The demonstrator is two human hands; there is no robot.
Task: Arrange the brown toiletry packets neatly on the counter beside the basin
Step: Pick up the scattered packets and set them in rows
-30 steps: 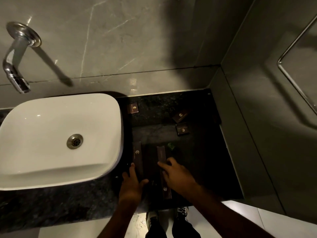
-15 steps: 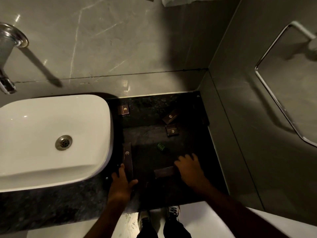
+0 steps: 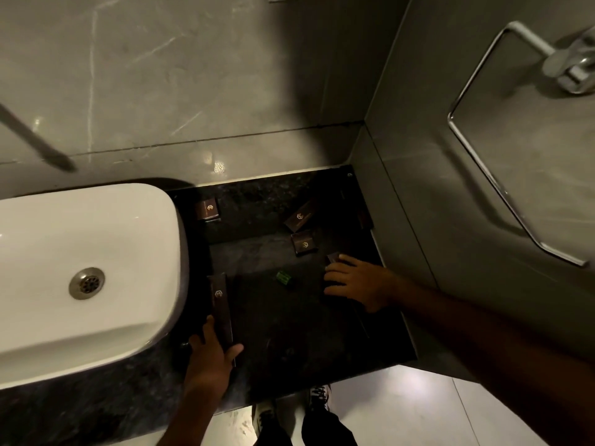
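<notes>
The dark counter [image 3: 289,342] lies right of the white basin [image 3: 96,252]. A long brown packet [image 3: 220,300] lies lengthwise against the basin's side, and my left hand [image 3: 209,352] grips its near end between thumb and fingers. My right hand [image 3: 357,281] is pressed palm down over a second long brown packet [image 3: 332,257] near the right wall; only its far tip shows. Three small brown packets lie loose: one by the basin's far corner [image 3: 207,209], one tilted [image 3: 301,217], and one just below that [image 3: 304,244].
A small green item [image 3: 284,278] sits mid-counter between my hands. Grey tiled walls close the counter at the back and right. A chrome towel ring [image 3: 476,162] hangs on the right wall. My shoes [image 3: 318,400] stand below the counter's front edge.
My right hand has slid the second long packet from the middle of the counter over to the right wall, turning it. My left hand has stayed on its packet by the basin.
</notes>
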